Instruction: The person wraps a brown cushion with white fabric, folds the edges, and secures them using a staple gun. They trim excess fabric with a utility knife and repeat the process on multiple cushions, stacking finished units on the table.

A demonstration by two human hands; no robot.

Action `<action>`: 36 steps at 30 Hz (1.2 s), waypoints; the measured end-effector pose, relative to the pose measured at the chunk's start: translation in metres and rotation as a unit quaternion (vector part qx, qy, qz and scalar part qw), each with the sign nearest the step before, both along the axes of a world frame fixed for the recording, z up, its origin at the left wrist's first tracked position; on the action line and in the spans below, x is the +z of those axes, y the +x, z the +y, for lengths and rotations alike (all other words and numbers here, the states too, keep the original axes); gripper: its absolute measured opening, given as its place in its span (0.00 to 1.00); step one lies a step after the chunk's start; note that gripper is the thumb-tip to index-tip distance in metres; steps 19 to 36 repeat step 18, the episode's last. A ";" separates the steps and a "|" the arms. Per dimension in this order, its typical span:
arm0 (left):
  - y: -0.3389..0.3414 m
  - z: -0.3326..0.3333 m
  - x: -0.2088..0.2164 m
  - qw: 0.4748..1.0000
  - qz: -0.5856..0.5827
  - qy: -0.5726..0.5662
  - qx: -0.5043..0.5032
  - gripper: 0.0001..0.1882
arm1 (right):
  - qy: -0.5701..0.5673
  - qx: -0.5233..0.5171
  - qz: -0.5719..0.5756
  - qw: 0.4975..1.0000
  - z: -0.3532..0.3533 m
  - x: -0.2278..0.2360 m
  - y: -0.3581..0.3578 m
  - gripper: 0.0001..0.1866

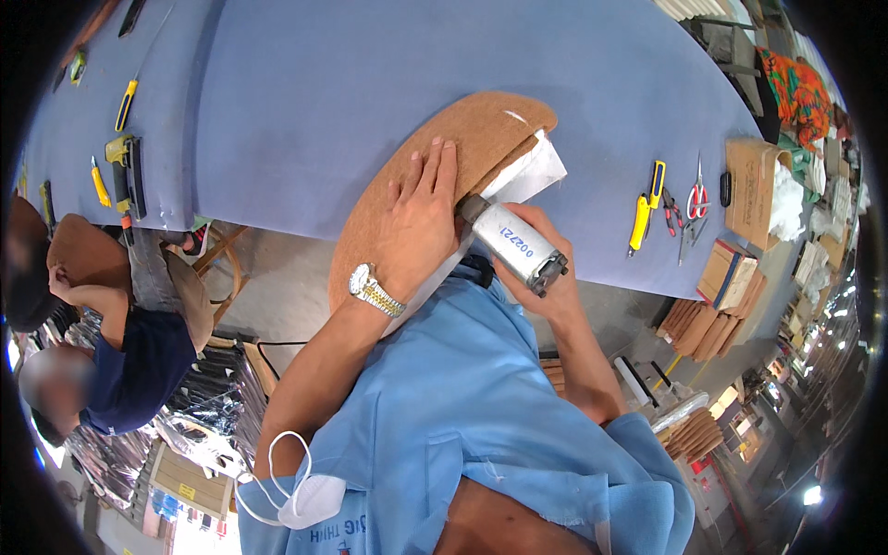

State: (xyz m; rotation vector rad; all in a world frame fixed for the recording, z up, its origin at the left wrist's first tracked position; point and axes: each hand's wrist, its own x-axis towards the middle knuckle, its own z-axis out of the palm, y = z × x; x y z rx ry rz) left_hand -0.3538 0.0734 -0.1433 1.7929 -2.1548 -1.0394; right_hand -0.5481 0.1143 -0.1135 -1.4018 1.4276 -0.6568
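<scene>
A curved brown felt-like panel (499, 120) lies at the near edge of the blue table, partly overhanging it. White sheet material (534, 174) sticks out from a fold or gap along its right side. My left hand (418, 208) presses flat on the panel, fingers stretched out and holding nothing. In my right hand (548, 242) is a silver cylindrical tool (516, 242) with dark ends; its exact kind cannot be made out. The tool's dark nose meets the panel's near edge beside my left hand, and the contact point is hidden.
To the right lie a yellow utility knife (646, 211), red-handled scissors (696, 201), pliers (672, 211) and a cardboard box (751, 190). A staple gun (120, 176) and more yellow knives (127, 104) are at far left. A co-worker (129, 361) holds a brown panel (90, 252).
</scene>
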 end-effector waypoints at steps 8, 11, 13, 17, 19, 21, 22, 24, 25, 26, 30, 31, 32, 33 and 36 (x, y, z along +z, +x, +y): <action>0.017 -0.017 0.009 0.995 0.055 -0.015 -0.087 0.49 | -0.030 -0.003 -0.068 0.997 -0.001 -0.016 -0.001 0.31; 0.050 -0.039 -0.005 0.927 0.331 0.154 -0.083 0.42 | -0.060 -0.006 -0.068 0.996 0.001 -0.022 -0.002 0.31; 0.059 -0.040 -0.019 0.907 0.353 0.230 0.022 0.38 | -0.052 -0.015 -0.076 0.996 0.003 -0.026 -0.001 0.32; 0.068 -0.001 -0.071 0.937 0.299 0.172 0.061 0.38 | -0.088 0.014 -0.064 0.994 0.002 -0.029 0.003 0.31; 0.089 -0.002 -0.066 0.942 0.286 0.156 0.085 0.38 | -0.104 0.019 -0.070 0.992 0.003 -0.036 0.003 0.31; 0.089 -0.002 -0.066 0.942 0.286 0.156 0.085 0.38 | -0.104 0.019 -0.070 0.992 0.003 -0.036 0.003 0.31; 0.089 -0.002 -0.066 0.942 0.286 0.156 0.085 0.38 | -0.104 0.019 -0.070 0.992 0.003 -0.036 0.003 0.31; 0.089 -0.002 -0.066 0.942 0.286 0.156 0.085 0.38 | -0.104 0.019 -0.070 0.992 0.003 -0.036 0.003 0.31; 0.089 -0.002 -0.066 0.942 0.286 0.156 0.085 0.38 | -0.104 0.019 -0.070 0.992 0.003 -0.036 0.003 0.31; 0.089 -0.002 -0.066 0.942 0.286 0.156 0.085 0.38 | -0.104 0.019 -0.070 0.992 0.003 -0.036 0.003 0.31; 0.089 -0.002 -0.066 0.942 0.286 0.156 0.085 0.38 | -0.104 0.019 -0.070 0.992 0.003 -0.036 0.003 0.31; 0.089 -0.002 -0.066 0.942 0.286 0.156 0.085 0.38 | -0.104 0.019 -0.070 0.992 0.003 -0.036 0.003 0.31; 0.089 -0.002 -0.066 0.942 0.286 0.156 0.085 0.38 | -0.104 0.019 -0.070 0.992 0.003 -0.036 0.003 0.31; 0.089 -0.002 -0.066 0.942 0.286 0.156 0.085 0.38 | -0.104 0.019 -0.070 0.992 0.003 -0.036 0.003 0.31; 0.089 -0.002 -0.066 0.942 0.286 0.156 0.085 0.38 | -0.104 0.019 -0.070 0.992 0.003 -0.036 0.003 0.31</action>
